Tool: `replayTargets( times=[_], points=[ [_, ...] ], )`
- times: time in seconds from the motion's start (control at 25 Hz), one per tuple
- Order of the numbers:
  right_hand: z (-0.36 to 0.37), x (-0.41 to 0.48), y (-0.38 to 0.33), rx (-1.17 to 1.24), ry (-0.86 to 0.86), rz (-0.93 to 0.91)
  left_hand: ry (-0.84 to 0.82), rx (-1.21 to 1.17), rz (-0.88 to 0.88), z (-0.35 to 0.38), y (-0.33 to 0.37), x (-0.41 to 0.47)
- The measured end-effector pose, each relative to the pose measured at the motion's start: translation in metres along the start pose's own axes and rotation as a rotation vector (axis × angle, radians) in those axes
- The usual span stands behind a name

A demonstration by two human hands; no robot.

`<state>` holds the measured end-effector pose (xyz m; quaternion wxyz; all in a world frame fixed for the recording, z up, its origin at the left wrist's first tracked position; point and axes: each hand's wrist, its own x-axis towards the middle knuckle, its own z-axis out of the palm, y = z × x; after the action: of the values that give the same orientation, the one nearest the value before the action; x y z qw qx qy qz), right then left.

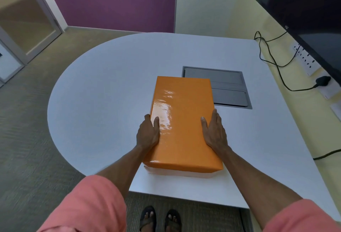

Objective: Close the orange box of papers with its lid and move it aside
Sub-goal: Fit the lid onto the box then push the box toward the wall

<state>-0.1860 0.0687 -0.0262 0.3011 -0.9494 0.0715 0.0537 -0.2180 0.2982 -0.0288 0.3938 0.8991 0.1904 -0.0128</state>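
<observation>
A glossy orange lid (182,119) covers the box on the white table (103,91), lying lengthwise away from me. Under the lid's near edge a pale strip of the box (177,172) shows. My left hand (148,133) grips the lid's left side, thumb on top. My right hand (215,130) grips the right side the same way. The papers inside are hidden.
A grey hatch panel (228,88) is set into the table just behind and right of the box. A dark screen (304,10) hangs at the right wall, with black cables (273,60) and sockets. The table's rounded edge lies to the left; my feet show below.
</observation>
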Motion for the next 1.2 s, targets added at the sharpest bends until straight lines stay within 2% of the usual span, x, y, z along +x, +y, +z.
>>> replayTargets(
  times=[0.28, 0.48, 0.56, 0.68, 0.92, 1.2],
  points=[
    [0.002, 0.0, -0.001, -0.033, 0.012, -0.01, -0.009, 0.006, -0.007, -0.001, -0.002, 0.001],
    [-0.015, 0.015, -0.011, -0.23, 0.122, -0.185, 0.008, 0.104, 0.09, -0.012, 0.007, 0.019],
    [-0.024, 0.034, -0.022, -0.263, 0.07, -0.228, 0.033, 0.161, 0.165, -0.016, 0.02, 0.04],
    [-0.035, 0.063, -0.037, -0.357, -0.056, -0.252, -0.049, 0.357, 0.281, -0.014, 0.047, 0.071],
    [-0.032, 0.09, -0.047, -0.464, -0.25, -0.202, -0.314, 0.514, 0.249, 0.001, 0.064, 0.093],
    [-0.022, 0.091, -0.048, -0.438, -0.258, -0.155, -0.287, 0.55, 0.238, 0.006, 0.062, 0.095]
  ],
)
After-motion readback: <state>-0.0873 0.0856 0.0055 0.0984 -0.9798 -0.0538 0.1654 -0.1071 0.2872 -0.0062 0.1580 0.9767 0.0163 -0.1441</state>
